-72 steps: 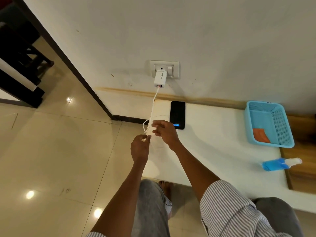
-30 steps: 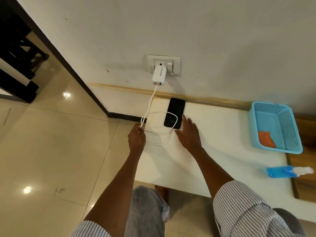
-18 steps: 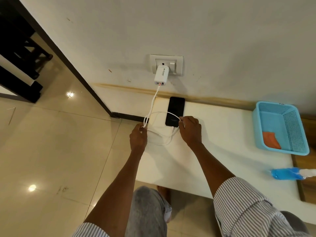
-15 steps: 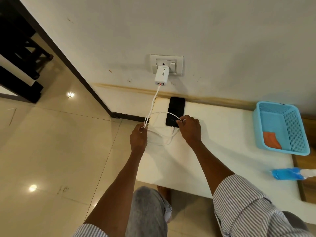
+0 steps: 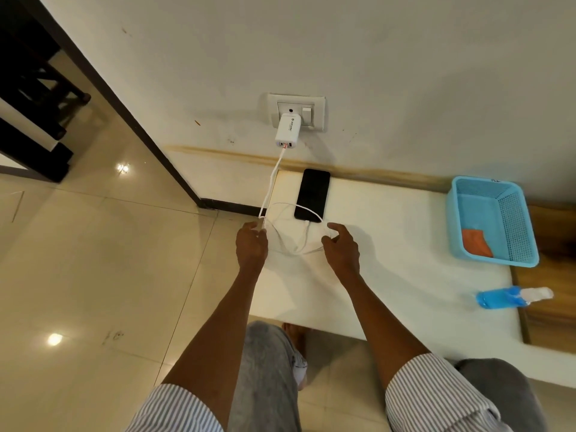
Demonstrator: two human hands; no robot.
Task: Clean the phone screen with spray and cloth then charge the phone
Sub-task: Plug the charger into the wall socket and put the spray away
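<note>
A black phone [image 5: 312, 194] lies screen-up on the white table [image 5: 389, 263] near the wall, with its screen dark. A white cable [image 5: 270, 185] runs from the white charger [image 5: 288, 131] in the wall socket down to the phone's near end, where its plug sits. My left hand [image 5: 251, 244] pinches the cable at the table's left edge. My right hand [image 5: 340, 244] hovers just below the phone with fingers apart, next to the cable's loose loops. An orange cloth [image 5: 476, 243] lies in the blue basket [image 5: 526, 251]. The blue spray bottle [image 5: 511, 297] lies on its side.
The wall socket plate [image 5: 314, 112] has a switch beside the charger. A wooden surface [image 5: 558, 294] borders the table on the right. Shiny tiled floor [image 5: 93, 275] spreads to the left, with dark furniture [image 5: 28, 88] at the far left. My knees sit under the table's near edge.
My right hand has let go of the phone's near end and drawn back a little, fingers spreading. The cable stays plugged into the phone. My left hand still holds the cable.
</note>
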